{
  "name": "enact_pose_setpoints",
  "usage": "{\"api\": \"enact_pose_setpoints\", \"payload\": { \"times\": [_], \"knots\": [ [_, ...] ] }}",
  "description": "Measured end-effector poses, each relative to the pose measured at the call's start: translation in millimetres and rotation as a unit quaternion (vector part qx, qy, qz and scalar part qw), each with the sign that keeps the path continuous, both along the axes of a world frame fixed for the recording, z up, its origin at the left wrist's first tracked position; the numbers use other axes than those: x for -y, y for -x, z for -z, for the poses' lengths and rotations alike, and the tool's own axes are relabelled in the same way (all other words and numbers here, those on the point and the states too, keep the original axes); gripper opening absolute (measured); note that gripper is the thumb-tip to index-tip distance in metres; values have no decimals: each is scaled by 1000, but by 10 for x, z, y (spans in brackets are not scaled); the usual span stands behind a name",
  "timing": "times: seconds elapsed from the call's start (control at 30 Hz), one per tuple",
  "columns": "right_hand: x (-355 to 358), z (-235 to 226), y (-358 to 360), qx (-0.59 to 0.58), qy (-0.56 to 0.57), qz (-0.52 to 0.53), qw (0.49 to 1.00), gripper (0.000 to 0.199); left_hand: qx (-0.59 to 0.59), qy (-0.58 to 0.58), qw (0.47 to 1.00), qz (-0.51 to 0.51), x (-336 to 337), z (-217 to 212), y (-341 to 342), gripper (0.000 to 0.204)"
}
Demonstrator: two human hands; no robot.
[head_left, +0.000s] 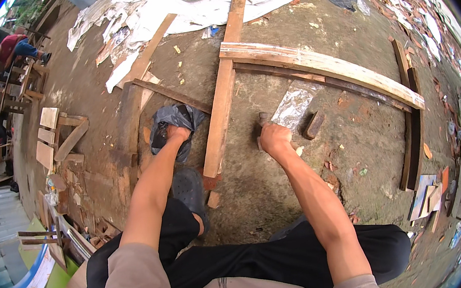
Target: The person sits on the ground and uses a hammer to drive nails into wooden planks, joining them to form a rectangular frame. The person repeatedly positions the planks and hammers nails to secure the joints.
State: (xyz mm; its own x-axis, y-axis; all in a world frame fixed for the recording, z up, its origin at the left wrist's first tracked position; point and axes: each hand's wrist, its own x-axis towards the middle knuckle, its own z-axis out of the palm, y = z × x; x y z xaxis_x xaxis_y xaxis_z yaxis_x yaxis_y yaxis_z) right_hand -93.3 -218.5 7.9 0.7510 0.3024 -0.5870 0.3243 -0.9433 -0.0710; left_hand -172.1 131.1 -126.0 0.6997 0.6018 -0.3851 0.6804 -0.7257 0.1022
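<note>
The left hand [177,132] is inside a black plastic bag [166,117], so I can't see if its fingers are curled. The bag is just left of a long wooden board [220,116]. The right hand [275,138] grips a dark tool [263,118].

The left arm [148,193] reaches forward and inward, and the left hand [179,133] has its fingers hidden, so its grip is hard to judge; the right arm [320,205] also angles forward and inward, its right hand [276,137] curled into a fist, back upward
</note>
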Motion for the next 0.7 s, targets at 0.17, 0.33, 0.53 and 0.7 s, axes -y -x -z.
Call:
{"api": "enact_pose_setpoints", "payload": {
  "times": [0.17, 0.33, 0.53, 0.7],
  "knots": [
    [-201, -63, 68, -4, -19, -26, 999, 33, -49, -34, 994, 88, -490, 25, 245, 64],
    [-5, -2, -61, 6, 24, -5, 1000, 31, -132, 115, 975, 134, -288, -324, -72, 60],
    [-213, -50, -5, 12, 8, -37, 999, 28, -39, 5, 981, 190, -818, 62, 188, 54],
    [-260, 98, -35, 23, 54, -57, 997, 26, 20, 181, 982, -44, -491, -49, 108, 45]
  ]
}}
